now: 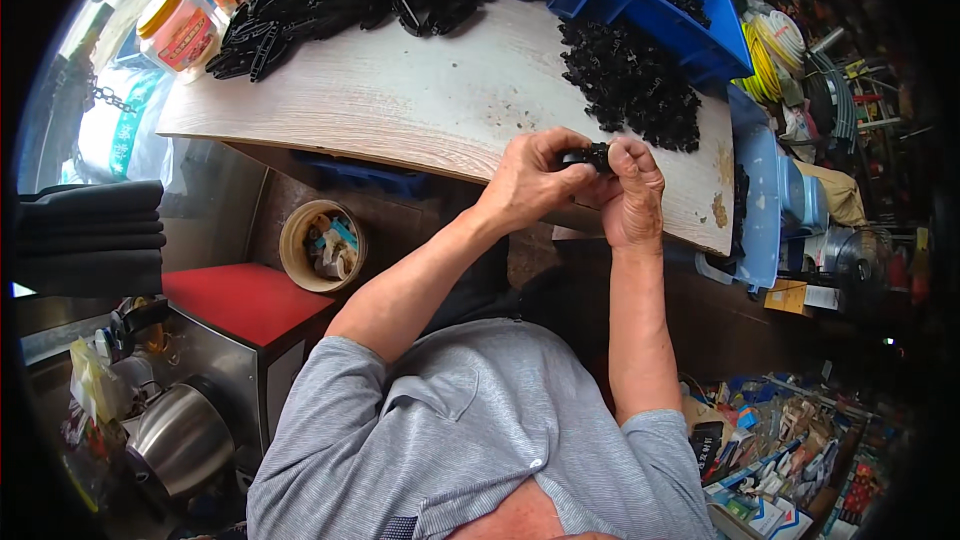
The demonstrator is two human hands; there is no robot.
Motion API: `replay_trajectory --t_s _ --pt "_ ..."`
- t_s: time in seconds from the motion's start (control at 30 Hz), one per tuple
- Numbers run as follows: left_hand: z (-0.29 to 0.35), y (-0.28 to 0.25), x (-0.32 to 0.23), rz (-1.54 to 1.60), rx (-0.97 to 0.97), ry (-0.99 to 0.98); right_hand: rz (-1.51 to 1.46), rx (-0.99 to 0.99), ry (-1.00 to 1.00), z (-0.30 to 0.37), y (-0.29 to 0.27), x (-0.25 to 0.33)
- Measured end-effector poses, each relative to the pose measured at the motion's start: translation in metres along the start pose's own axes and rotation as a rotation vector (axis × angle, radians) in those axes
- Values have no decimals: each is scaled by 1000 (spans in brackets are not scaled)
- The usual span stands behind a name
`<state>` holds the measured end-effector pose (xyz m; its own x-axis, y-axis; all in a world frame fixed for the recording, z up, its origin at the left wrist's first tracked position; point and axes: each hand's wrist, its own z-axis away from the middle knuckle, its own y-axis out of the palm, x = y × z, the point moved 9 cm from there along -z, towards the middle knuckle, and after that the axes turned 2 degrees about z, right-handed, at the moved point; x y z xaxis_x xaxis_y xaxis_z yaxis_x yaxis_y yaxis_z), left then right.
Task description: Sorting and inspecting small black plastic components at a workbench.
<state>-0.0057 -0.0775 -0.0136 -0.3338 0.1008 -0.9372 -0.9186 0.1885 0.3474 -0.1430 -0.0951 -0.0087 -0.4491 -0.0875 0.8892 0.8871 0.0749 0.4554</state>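
Both my hands meet above the table's front edge, closed on a small black plastic part [586, 157]. My left hand [535, 175] pinches its left end between thumb and fingers. The fingers of my right hand [634, 185] press on its right end, covering much of it. Just beyond my hands lies a pile of small black plastic pieces [630, 85] on the pale wooden table [400, 90]. A heap of longer black plastic parts [320, 5] is spread over the table's far left.
A blue bin [650, 15] of black pieces stands at the back right. Jars, including an orange-lidded one [180, 30], sit at the far left corner. Below are a waste bucket [295, 245] and a red-topped cabinet [245, 302]. Right of the table stands a light blue crate [762, 200].
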Motion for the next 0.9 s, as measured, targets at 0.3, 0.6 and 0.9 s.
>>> replay_trajectory --t_s 0.3,0.6,0.9 --pt "-2 1 -5 13 -19 37 66 -15 15 -4 -10 -6" --pt "-2 -8 -4 161 -151 -82 218 -28 84 0 4 -2" --pt "3 -11 0 221 -138 -30 398 60 69 5 14 -5"
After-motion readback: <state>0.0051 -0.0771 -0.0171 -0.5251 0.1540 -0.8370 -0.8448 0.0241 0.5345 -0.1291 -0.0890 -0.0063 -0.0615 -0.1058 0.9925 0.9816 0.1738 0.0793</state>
